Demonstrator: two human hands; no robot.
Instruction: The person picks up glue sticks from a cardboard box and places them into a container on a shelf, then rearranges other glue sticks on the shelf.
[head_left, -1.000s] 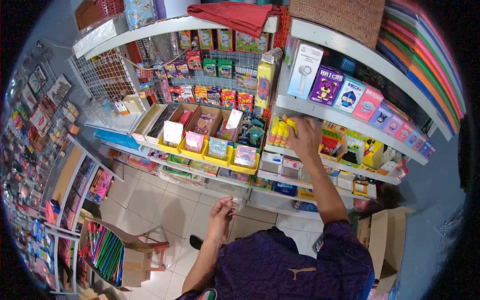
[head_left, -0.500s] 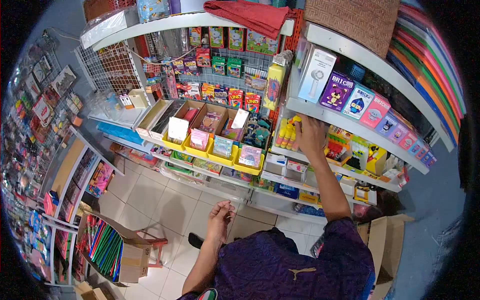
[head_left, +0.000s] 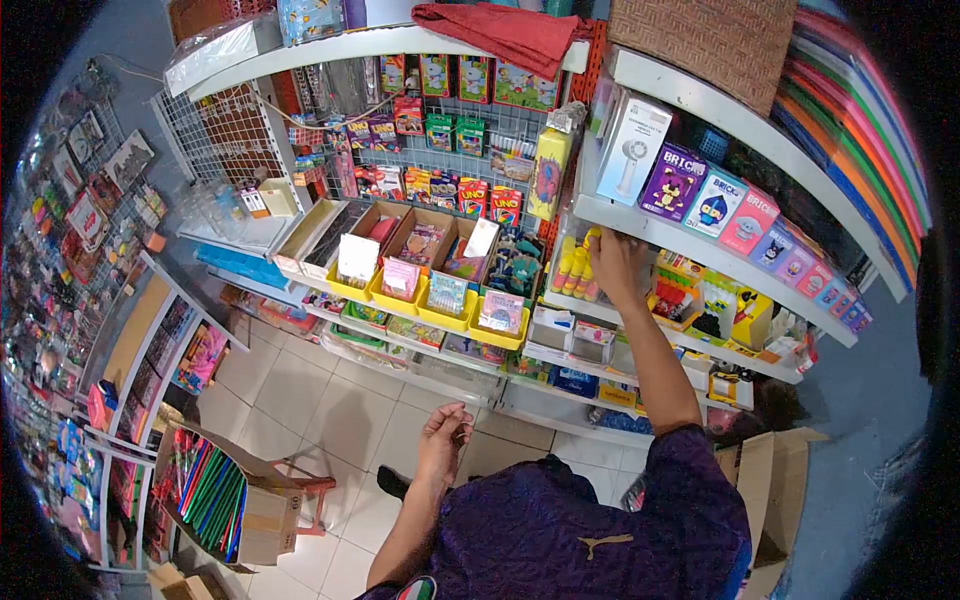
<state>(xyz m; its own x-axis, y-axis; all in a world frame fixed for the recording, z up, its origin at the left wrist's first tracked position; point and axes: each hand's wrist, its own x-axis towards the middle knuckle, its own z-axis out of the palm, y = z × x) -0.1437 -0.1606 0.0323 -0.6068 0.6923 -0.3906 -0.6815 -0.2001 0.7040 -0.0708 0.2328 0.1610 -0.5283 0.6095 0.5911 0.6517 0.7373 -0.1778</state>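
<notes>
My right hand reaches into the shelf bay below the brick boxes, its fingers partly hidden. A small yellow tube-shaped item shows at its fingertips, and the fingers look closed on it. Several more yellow tube-shaped items stand upright in a clear container just left of this hand. My left hand hangs over the tiled floor in front of the shelves, fingers curled in, with nothing visible in them.
Boxes marked BRICK line the shelf above my right hand. Yellow trays with small packs jut out left of it. A carton of coloured sticks stands at lower left, another cardboard box at right.
My right hand has shifted slightly at the yellow items, its fingers now further over to the left. My left hand stays nearly where it was, its fingers slightly changed.
</notes>
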